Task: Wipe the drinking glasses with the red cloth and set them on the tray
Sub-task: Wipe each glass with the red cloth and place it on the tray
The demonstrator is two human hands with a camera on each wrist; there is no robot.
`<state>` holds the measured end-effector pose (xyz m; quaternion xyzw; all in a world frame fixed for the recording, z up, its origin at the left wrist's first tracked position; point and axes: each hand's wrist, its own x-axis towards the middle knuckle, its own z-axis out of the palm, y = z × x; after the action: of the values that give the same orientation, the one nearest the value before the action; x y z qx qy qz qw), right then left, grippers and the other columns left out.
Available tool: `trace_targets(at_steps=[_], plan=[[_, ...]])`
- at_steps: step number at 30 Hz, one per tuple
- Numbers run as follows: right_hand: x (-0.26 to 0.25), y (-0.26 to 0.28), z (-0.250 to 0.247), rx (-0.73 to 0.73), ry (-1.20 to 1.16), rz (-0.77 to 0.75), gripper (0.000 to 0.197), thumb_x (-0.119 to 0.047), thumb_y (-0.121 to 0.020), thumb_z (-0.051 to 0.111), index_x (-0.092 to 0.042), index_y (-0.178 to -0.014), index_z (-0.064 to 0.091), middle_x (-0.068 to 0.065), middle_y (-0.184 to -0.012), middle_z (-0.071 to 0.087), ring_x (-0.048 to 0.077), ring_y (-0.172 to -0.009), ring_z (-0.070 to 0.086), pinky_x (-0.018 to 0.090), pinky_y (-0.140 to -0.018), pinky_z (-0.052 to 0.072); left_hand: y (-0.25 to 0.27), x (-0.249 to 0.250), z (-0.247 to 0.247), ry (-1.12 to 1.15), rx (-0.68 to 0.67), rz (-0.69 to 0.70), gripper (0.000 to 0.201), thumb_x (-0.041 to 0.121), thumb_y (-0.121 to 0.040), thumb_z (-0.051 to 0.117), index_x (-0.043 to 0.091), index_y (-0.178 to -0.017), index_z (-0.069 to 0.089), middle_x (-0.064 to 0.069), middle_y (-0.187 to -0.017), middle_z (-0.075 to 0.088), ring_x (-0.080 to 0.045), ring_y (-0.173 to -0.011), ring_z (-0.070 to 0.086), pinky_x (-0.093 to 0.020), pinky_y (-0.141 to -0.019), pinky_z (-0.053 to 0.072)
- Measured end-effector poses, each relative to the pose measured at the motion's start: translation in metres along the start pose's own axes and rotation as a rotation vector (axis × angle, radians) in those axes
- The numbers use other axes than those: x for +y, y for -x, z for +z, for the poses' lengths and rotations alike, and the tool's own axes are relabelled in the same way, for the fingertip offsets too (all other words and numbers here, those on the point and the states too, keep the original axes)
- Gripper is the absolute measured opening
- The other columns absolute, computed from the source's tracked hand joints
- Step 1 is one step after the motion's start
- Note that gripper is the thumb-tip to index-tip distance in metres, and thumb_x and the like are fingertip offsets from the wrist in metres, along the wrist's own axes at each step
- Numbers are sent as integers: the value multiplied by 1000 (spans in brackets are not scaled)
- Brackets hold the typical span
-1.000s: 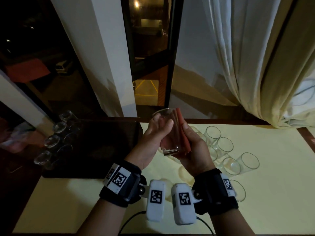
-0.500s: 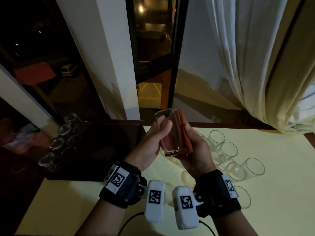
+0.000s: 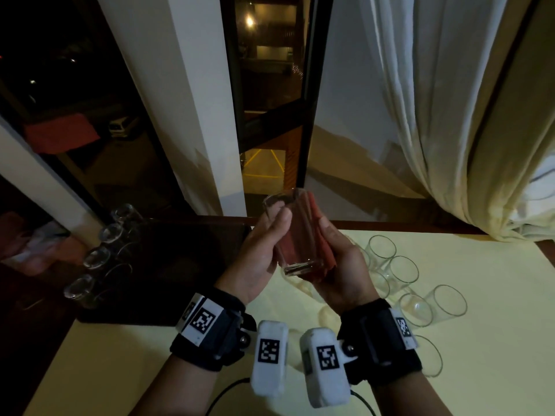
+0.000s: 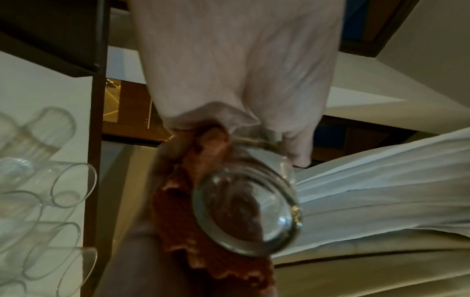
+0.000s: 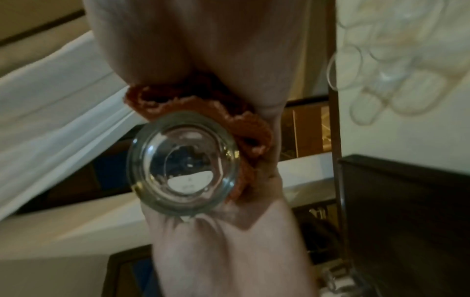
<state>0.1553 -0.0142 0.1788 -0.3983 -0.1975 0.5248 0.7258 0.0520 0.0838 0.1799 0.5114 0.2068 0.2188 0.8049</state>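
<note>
A clear drinking glass (image 3: 295,235) is held upright above the table's middle. My left hand (image 3: 270,232) grips its left side, thumb near the rim. My right hand (image 3: 333,250) holds the folded red cloth (image 3: 319,235) pressed against the glass's right side. The left wrist view shows the glass base (image 4: 246,213) with the red cloth (image 4: 193,221) bunched beside it. In the right wrist view the glass base (image 5: 183,162) sits under the cloth (image 5: 229,120). The dark tray (image 3: 168,265) lies to the left, with several glasses (image 3: 93,256) along its left edge.
Several more glasses (image 3: 402,271) lie on their sides on the yellow tablecloth (image 3: 480,340) to the right of my hands. A window frame (image 3: 309,115) and a pale curtain (image 3: 435,130) stand behind the table. A black cable (image 3: 222,394) runs near the front edge.
The glass stays raised between both hands. The right hand and the cloth have shifted slightly along the glass's side.
</note>
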Motion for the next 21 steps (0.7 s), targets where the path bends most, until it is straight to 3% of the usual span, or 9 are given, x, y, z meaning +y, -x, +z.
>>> trace_targets(at_steps=[1, 4, 6, 9, 12, 14, 16, 19, 21], plan=[[-1, -1, -1, 1, -12, -1, 50, -31, -102, 41, -16, -150, 46, 12, -134, 66, 26, -115, 67, 35, -82, 59, 0, 0, 0, 2, 1, 9, 86, 62, -75, 74, 16, -144, 48, -14, -138, 60, -28, -130, 57, -42, -106, 49], [-2, -2, -2, 72, 122, -77, 52, -31, -101, 48, -18, -151, 46, 11, -140, 62, 29, -128, 60, 44, -104, 50, -3, -3, -4, 35, 83, 11, 91, 55, -74, 80, 17, -148, 43, -9, -144, 57, -25, -135, 52, -51, -118, 35], [-1, -3, -5, 124, 200, -109, 51, -30, -97, 53, -25, -148, 50, 5, -138, 64, 25, -129, 60, 49, -112, 43, -5, -4, -5, 23, 114, -2, 88, 48, -79, 76, 20, -152, 36, -7, -146, 55, -23, -136, 51, -53, -119, 32], [3, -1, -4, 129, 161, -73, 54, -33, -94, 52, -27, -148, 50, 4, -136, 65, 25, -126, 62, 48, -108, 48, -6, -5, 0, -99, 71, -50, 80, 49, -82, 66, 33, -151, 29, 0, -142, 57, -20, -128, 57, -47, -108, 46], [3, 2, -3, 85, 49, -23, 51, -31, -99, 44, -18, -148, 49, 11, -135, 66, 28, -123, 64, 42, -97, 53, -3, 0, 4, -126, 20, -49, 61, 49, -89, 65, 37, -140, 34, 8, -130, 61, -8, -117, 63, -27, -92, 54], [1, 2, -5, 57, -59, 12, 50, -33, -98, 42, -14, -143, 52, 12, -129, 69, 27, -113, 69, 38, -84, 58, -2, 5, 4, -98, -33, -74, 53, 49, -89, 61, 33, -137, 44, 3, -131, 63, -14, -122, 61, -32, -100, 51], [-1, 1, -7, 62, -97, 14, 53, -34, -99, 43, -10, -145, 51, 16, -129, 68, 29, -111, 69, 37, -80, 59, -2, 3, -2, -45, -38, -71, 61, 46, -83, 62, 26, -139, 50, 0, -135, 63, -19, -130, 57, -39, -111, 44], [0, -2, -8, 134, 86, -67, 51, -32, -101, 49, -12, -148, 49, 15, -135, 65, 33, -124, 62, 39, -92, 55, -7, 1, -7, 36, 71, -58, 78, 29, -84, 68, 15, -153, 34, -6, -146, 55, -21, -138, 49, -46, -120, 32], [2, -3, -5, 170, 178, -99, 53, -33, -97, 55, -19, -148, 51, 11, -136, 65, 30, -126, 61, 39, -94, 52, -7, 1, -6, 27, 73, -94, 82, 26, -85, 71, 20, -155, 30, -8, -142, 58, -23, -132, 55, -48, -114, 38]])
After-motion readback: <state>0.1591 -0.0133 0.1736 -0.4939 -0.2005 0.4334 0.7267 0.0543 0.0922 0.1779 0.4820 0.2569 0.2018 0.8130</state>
